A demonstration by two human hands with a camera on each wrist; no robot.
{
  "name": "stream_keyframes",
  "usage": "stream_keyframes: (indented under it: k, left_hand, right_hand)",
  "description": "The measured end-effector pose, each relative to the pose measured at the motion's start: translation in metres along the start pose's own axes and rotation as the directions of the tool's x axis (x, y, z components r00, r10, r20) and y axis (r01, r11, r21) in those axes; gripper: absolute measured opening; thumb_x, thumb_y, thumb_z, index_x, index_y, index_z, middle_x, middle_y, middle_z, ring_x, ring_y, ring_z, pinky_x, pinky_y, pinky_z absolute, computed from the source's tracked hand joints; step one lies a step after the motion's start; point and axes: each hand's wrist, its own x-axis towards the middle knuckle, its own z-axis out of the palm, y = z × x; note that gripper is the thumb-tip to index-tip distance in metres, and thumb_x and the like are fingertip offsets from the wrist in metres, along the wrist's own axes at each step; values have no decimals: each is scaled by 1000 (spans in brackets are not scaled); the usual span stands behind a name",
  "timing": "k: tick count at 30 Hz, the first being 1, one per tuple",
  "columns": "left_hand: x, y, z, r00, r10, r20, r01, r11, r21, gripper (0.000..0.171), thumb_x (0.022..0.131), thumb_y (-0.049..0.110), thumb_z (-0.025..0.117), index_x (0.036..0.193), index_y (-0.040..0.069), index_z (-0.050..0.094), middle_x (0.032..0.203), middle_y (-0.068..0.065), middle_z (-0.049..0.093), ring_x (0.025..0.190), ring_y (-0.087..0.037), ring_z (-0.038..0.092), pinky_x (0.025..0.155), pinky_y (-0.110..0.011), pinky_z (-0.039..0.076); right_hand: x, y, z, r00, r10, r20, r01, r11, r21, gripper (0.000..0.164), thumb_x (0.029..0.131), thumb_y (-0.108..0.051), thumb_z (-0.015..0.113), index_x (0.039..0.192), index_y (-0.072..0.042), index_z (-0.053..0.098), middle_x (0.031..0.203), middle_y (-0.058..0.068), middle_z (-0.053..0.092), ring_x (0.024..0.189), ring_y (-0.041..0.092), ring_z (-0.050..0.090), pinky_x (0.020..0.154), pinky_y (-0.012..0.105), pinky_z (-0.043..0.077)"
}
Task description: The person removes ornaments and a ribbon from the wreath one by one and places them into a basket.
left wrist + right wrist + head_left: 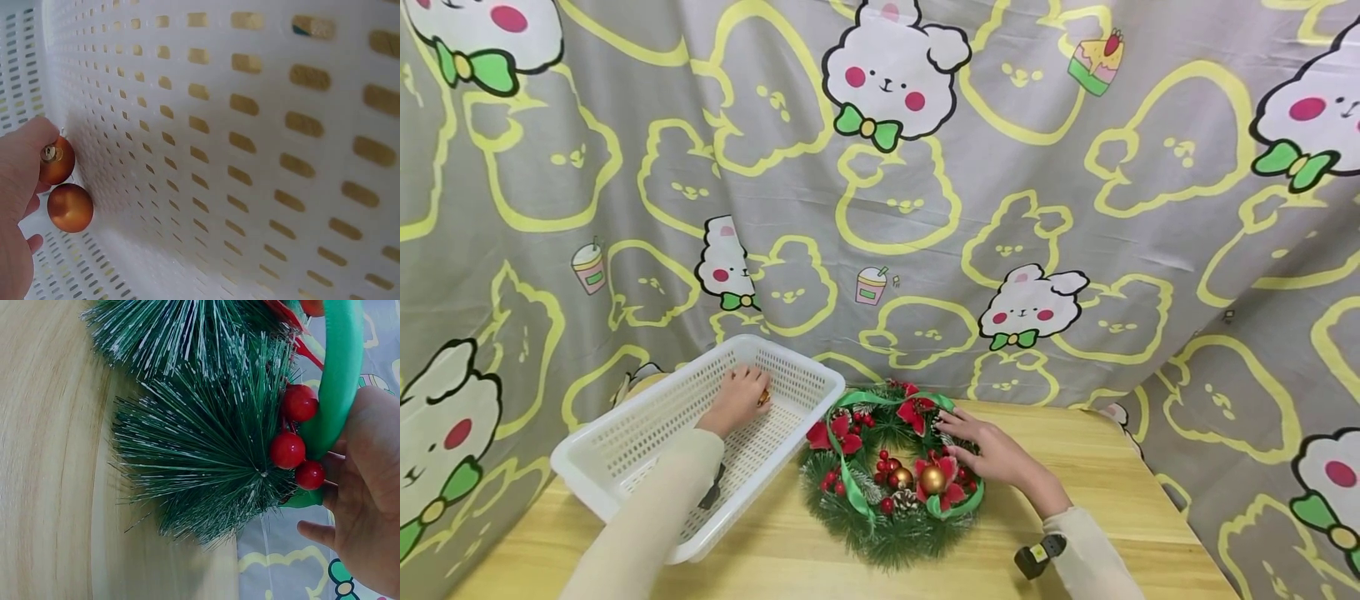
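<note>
My left hand (741, 402) reaches down inside a white plastic basket (587, 442). In the left wrist view, its thumb and fingers pinch a copper-orange Christmas ball (57, 161) near the metal cap. A second copper ball (70, 208) lies right beside it, close to the perforated wall. My right hand (996, 450) rests at the right side of a green Christmas wreath (887, 533), its fingers extended over the edge. In the right wrist view those fingers reach behind a green ribbon (340, 369) and red berries (287, 450).
Red flowers (917, 412), a pine cone (906, 500) and a gold ball (932, 480) decorate the wreath. Both basket and wreath stand on a wooden table (1105, 467). A patterned grey curtain (805, 208) hangs behind. A dark device (1037, 557) is strapped to my right wrist.
</note>
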Motion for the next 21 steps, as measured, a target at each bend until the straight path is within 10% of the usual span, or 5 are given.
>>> stream_keyframes:
  k: [21]
  left_hand:
    - [-2, 1, -5, 995, -57, 87, 71, 983, -170, 28, 93, 28, 73, 107, 5, 64, 116, -19, 62, 114, -41, 52, 97, -67, 40]
  right_hand:
    - [-1, -1, 1, 1000, -13, -13, 13, 1000, -7, 46, 104, -21, 59, 146, -4, 54, 158, 19, 44, 147, 47, 34, 110, 63, 38]
